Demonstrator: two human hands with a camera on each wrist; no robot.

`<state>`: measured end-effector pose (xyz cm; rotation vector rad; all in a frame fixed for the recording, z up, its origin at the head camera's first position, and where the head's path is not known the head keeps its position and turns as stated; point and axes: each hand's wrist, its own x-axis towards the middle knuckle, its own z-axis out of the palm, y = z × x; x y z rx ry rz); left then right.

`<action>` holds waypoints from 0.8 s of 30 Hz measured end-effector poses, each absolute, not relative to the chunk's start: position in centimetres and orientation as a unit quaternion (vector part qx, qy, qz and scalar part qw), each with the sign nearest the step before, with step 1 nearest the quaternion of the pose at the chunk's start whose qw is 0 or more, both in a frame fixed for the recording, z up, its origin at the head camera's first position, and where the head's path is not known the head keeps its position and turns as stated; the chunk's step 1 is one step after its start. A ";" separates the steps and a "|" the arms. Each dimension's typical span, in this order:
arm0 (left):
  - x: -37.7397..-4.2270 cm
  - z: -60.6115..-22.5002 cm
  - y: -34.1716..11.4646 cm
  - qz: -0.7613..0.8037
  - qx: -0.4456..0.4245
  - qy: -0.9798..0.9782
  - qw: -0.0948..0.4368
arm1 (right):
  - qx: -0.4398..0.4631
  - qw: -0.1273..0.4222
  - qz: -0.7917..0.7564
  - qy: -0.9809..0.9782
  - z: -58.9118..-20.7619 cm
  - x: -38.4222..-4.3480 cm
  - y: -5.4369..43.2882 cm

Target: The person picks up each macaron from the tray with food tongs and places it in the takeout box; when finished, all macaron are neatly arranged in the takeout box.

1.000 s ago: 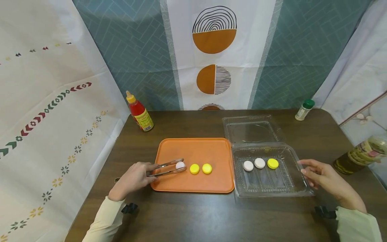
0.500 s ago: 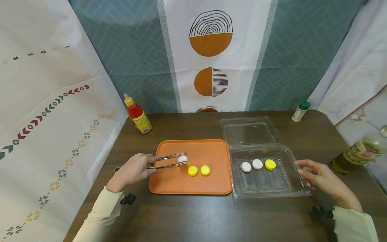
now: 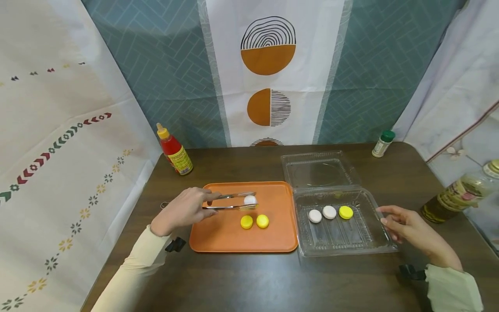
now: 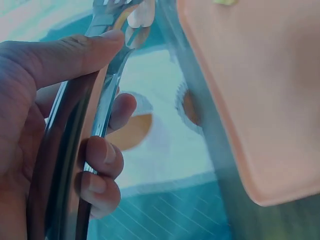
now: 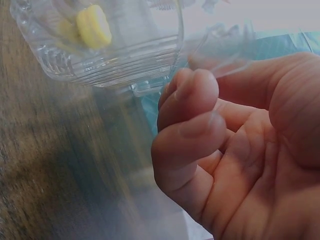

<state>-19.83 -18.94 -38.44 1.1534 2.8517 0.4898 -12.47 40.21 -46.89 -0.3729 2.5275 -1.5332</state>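
My left hand [image 3: 186, 211] holds metal tongs [image 3: 228, 208] over the orange tray [image 3: 218, 242]. Between the tong tips is a white macaron [image 3: 250, 200], which the left wrist view shows partly, at its top edge, apart from the tray. Two yellow macarons [image 3: 246, 222] lie side by side on the tray. To the right stands a clear plastic container [image 3: 345, 252] with its lid folded back. Inside it sit two white macarons [image 3: 315, 216] and a yellow macaron [image 3: 345, 212] in a row. My right hand [image 3: 419, 236] pinches the container's right rim between thumb and fingers.
A red sauce bottle [image 3: 175, 154] stands at the back left of the dark wooden table [image 3: 249, 281]. At the back right is a green-capped shaker [image 3: 383, 144]. An oil bottle [image 3: 454, 197] stands beyond my right hand. Cloths hang behind and on both sides.
My left hand has moved right and away from me, carrying the white macaron in the tongs up and over the tray. The right hand stays at the container's rim.
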 end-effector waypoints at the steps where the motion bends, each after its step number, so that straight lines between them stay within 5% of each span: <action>1: -20.0 -38.2 -18.5 0.154 0.377 0.913 0.014 | -0.124 0.082 -0.512 0.846 -46.9 -12.4 40.2; 24: -22.0 -34.9 -8.5 0.100 0.502 0.858 0.048 | -0.101 0.078 -0.505 0.854 -46.4 -12.4 39.7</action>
